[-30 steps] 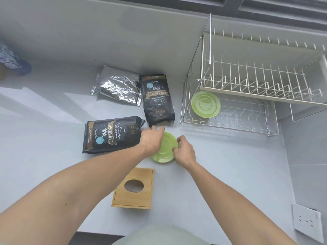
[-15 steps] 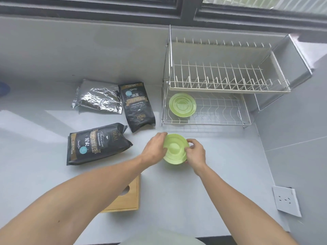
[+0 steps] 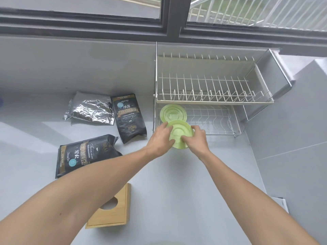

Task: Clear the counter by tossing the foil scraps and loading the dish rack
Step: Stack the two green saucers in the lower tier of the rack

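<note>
Green plate (image 3: 179, 137) held in both hands at the mouth of the dish rack's (image 3: 212, 101) lower shelf.

The left hand (image 3: 161, 138) and right hand (image 3: 195, 139) each close their fingers on opposite edges of the plate, tilting it, probably so it can slide in under the upper tier. It is off the worktop (image 3: 177, 191), just in front of a second green plate (image 3: 173, 114) already standing at the left end of the lower shelf. The crumpled foil (image 3: 91, 110) still lies far left, beside two black coffee bags (image 3: 130, 117), so I judge the tossing undone. A wooden box (image 3: 110, 211) sits near.
</note>
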